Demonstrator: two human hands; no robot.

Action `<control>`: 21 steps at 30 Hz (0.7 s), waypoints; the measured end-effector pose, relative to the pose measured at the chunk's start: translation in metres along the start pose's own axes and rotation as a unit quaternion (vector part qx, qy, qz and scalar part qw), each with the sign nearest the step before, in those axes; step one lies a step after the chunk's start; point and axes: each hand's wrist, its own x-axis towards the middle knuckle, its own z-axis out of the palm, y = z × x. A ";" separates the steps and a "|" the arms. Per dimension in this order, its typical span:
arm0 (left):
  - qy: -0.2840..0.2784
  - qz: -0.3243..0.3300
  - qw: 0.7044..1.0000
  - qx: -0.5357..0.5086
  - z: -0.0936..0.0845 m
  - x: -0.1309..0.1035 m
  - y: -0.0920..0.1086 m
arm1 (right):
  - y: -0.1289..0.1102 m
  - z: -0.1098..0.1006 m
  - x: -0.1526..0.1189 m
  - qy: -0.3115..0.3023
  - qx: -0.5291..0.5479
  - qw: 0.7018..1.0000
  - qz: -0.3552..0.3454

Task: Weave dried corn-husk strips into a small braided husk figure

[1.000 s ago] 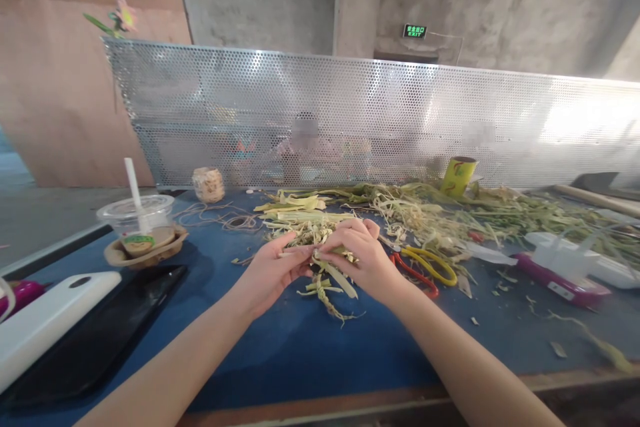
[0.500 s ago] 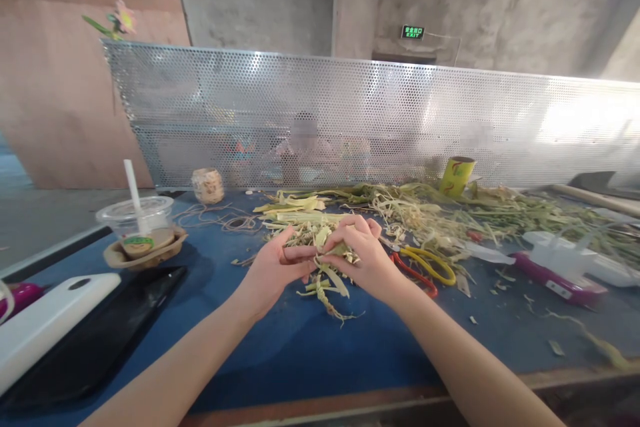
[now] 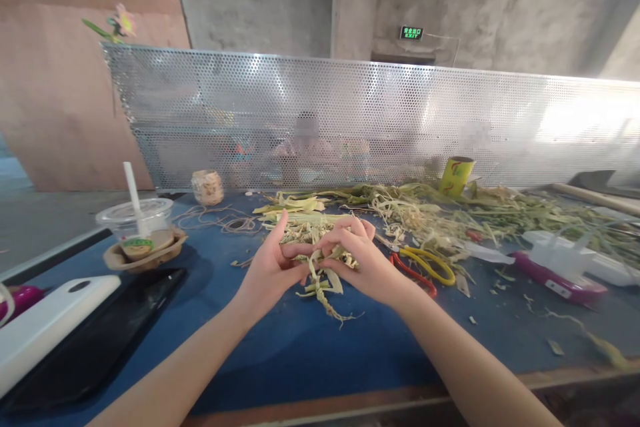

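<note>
Both hands meet over the middle of the blue tabletop. My left hand pinches a strand of pale dried husk between thumb and fingers, its thumb side turned up. From the other side my right hand grips the same husk strands with bent fingers. A thin twisted tail of the husk hangs towards me below the fingers, with loose strips beside it. The fingertips partly hide where the strands cross. Behind the hands lies a heap of pale husk strips. Pliers or scissors with red and yellow handles rest right of my right hand.
At left are a lidded plastic cup in a cardboard holder, a black tablet and a white device. Twine lies behind. Plant fibres, a yellow-green tube and a purple-white tool stand right. A perforated metal screen closes the back.
The fingers have shifted slightly on the husk, and a strip between them now bends down to the left. My left thumb points more upward. Everything else stays put.
</note>
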 end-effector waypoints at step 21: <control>0.037 0.001 0.992 -0.120 0.004 0.003 0.000 | -0.005 0.021 0.005 0.036 0.252 0.948 0.191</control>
